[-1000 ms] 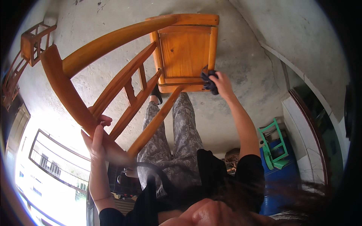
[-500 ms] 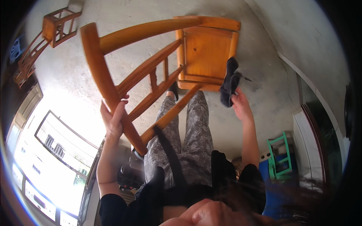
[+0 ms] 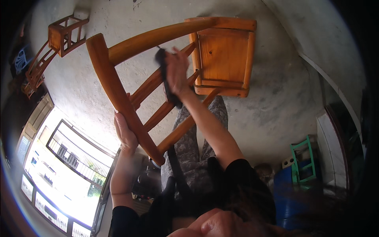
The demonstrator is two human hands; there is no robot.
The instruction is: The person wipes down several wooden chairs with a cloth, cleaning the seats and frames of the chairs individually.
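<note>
A glossy orange-brown wooden chair (image 3: 223, 61) stands before me, its slatted back toward me and its seat beyond. My left hand (image 3: 126, 133) is closed around the thick top rail (image 3: 115, 89) of the backrest, some fingers showing through on the far side. In my right hand (image 3: 177, 73), slightly blurred, is a crumpled black cloth (image 3: 170, 94). That hand is over the middle slats of the backrest, with the cloth against or just above them; exact contact is hard to tell.
Another wooden chair (image 3: 55, 39) stands at the far left, near a blue plastic item (image 3: 21, 59). A green frame (image 3: 303, 162) and a blue barrel-like object (image 3: 285, 197) are at the right. A bright barred opening (image 3: 79, 154) lies to the left.
My right hand has swung leftward with the black cloth, from beside the seat to the backrest slats. My left hand has slid slightly down the top rail. The view has shifted a little.
</note>
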